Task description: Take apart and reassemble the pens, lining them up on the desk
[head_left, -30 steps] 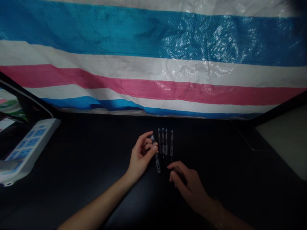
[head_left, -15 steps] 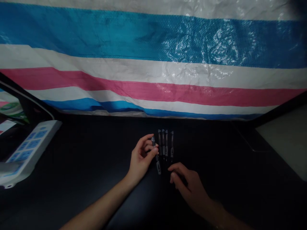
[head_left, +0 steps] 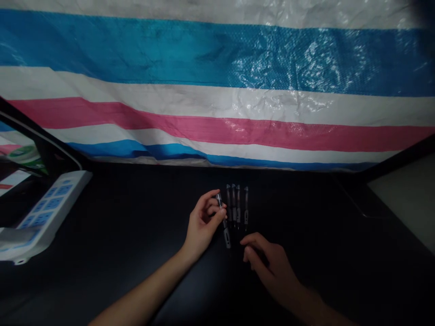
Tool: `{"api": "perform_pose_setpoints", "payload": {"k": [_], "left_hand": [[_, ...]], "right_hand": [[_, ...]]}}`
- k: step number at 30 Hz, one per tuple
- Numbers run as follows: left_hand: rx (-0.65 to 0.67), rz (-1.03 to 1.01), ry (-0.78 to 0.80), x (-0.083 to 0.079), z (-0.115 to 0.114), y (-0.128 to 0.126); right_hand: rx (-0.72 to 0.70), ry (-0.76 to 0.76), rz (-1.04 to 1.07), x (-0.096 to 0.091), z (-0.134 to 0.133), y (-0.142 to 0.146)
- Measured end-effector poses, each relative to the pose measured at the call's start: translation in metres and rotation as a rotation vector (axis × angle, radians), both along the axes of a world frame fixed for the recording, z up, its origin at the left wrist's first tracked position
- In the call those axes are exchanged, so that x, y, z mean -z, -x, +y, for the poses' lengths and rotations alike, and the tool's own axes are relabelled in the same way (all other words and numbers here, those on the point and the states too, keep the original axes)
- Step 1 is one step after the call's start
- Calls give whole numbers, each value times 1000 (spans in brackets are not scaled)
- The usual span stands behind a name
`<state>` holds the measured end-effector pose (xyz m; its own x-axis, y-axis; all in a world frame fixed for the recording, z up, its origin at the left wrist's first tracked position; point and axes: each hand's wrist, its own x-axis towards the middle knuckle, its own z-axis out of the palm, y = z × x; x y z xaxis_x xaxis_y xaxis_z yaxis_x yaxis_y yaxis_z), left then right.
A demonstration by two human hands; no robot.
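Head view: left of four pens (head_left: 238,213), a gray-ended pen (head_left: 227,237) is grasped by the fingers of the left hand (head_left: 200,225), long axis slanted nearward-right, while the right hand (head_left: 274,262) is loosely unclenched, counter (head_left: 343,262) stretching rightward.

Blue, white and pink striped sheet (head_left: 217,102), black table (head_left: 136,226), white-and-blue power strip (head_left: 47,210), partly grey pens (head_left: 238,214)

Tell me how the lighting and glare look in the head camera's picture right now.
Head view: dim overall; bright glare speckles the right side of the striped sheet; a soft sheen shows on the black table; the row of pens partly blends into it; in the same head view, the right hand looks darker than the left hand.
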<state>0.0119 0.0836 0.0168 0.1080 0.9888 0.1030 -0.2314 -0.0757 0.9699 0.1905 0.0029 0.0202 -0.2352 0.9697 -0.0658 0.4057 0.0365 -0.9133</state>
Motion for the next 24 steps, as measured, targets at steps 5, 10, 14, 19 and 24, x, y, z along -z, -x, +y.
{"api": "perform_pose_setpoints", "payload": {"k": [5, 10, 14, 19, 24], "left_hand": [[-1, 7, -3, 0, 2, 1], [2, -17, -1, 1, 5, 2], [0, -33, 2, 1, 5, 3], [-15, -19, -8, 1, 5, 2], [-17, -12, -20, 2, 5, 3]], "right_hand": [[-1, 6, -3, 2, -1, -1], [4, 13, -11, 3, -1, -1], [2, 0, -21, 2, -1, 0], [-4, -14, -31, 2, -2, -1], [-14, -6, -33, 1, -1, -1]]}}
